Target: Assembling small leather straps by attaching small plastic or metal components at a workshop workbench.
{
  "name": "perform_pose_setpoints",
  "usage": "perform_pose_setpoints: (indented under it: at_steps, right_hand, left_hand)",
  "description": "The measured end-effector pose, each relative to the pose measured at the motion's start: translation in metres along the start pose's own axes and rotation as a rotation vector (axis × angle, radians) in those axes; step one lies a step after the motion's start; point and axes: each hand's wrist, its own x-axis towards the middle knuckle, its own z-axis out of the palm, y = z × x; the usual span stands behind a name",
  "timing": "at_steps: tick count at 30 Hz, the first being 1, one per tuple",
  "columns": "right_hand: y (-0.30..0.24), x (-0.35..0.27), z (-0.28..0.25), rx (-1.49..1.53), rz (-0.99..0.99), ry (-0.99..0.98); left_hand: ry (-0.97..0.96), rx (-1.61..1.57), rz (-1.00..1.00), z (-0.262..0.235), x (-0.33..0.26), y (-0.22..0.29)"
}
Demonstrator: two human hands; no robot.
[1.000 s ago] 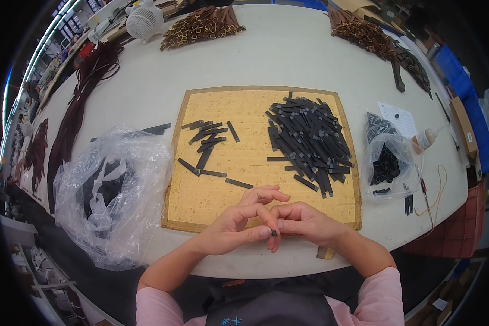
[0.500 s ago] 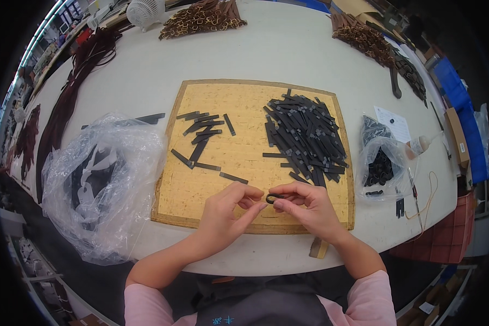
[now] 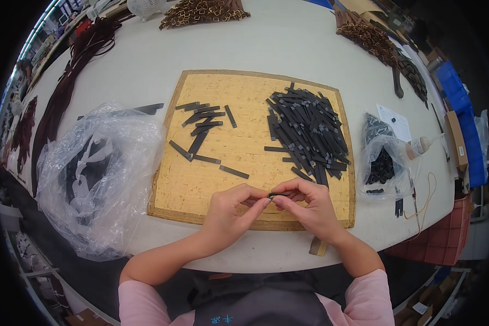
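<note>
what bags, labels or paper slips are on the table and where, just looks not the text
Large clear plastic bag: left of the cork mat, crumpled, dark and white pieces inside.
Small clear plastic bag: right of the mat, holds small black parts.
White paper slip: just beyond the small bag, rectangular, a dark round mark on it.
Brown cardboard box: far right table edge, long and narrow.

Pinching a small dark strip between left hand and right hand, at six o'clock on cork board; strip pile at two.
</note>
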Motion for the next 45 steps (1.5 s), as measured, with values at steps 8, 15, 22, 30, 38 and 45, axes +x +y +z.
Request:
perform_pose_setpoints:
  at_steps: [8,15,22,30,38,45]
  right_hand:
    - [0.008,0.001,-0.005,0.218,0.176,-0.119]
    - [0.015,0.002,0.003,0.427,0.204,-0.020]
    - [0.013,-0.002,0.011,0.436,0.157,-0.048]
    - [0.009,0.000,-0.001,0.453,0.182,-0.098]
    - [0.011,0.004,0.008,0.497,0.141,-0.077]
    - [0.011,-0.005,0.013,0.416,0.092,0.035]
  left_hand:
    - [-0.132,0.033,0.021,0.001,0.000,0.004]
    - [-0.222,-0.287,-0.219,-0.006,0.007,0.006]
    - [-0.133,-0.385,-0.169,0.001,0.003,-0.012]
    - [-0.097,-0.263,-0.152,-0.003,0.007,-0.005]
    - [-0.078,-0.282,-0.125,-0.005,0.003,-0.011]
    - [-0.096,-0.520,-0.234,0.006,0.003,-0.012]
